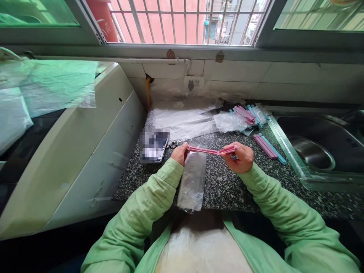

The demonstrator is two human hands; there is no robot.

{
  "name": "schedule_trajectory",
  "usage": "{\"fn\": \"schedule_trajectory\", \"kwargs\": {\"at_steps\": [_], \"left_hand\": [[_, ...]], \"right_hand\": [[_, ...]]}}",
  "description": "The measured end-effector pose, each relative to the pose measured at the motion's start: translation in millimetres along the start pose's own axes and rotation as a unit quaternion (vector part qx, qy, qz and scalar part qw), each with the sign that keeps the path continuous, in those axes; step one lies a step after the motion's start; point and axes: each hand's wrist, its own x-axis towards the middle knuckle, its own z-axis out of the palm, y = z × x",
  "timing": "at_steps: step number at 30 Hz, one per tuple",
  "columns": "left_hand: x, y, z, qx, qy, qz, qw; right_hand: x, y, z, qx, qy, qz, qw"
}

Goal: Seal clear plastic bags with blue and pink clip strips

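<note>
Left hand (179, 154) and right hand (241, 156) are firmly pinching opposite ends of a pink strip (203, 150) above a clear plastic bag (192, 184).

Daylight comes through a barred window (185, 28) above a pale tiled wall (230, 76); a pink building (167, 28) stands outside. A white pipe (127, 60) runs along the wall above a socket (196, 84). Below, a dark speckled table (224, 185) meets a metal sink (286, 143) at right.
</note>
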Motion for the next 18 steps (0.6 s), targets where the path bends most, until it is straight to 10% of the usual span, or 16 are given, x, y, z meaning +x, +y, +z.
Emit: {"fn": "schedule_trajectory", "kwargs": {"at_steps": [18], "left_hand": [[-6.7, 15.3, 1.5, 0.014, 0.012, 0.0, 1.0]], "right_hand": [[-9.5, 8.8, 0.0, 0.063, 0.01, 0.082, 0.995]]}}
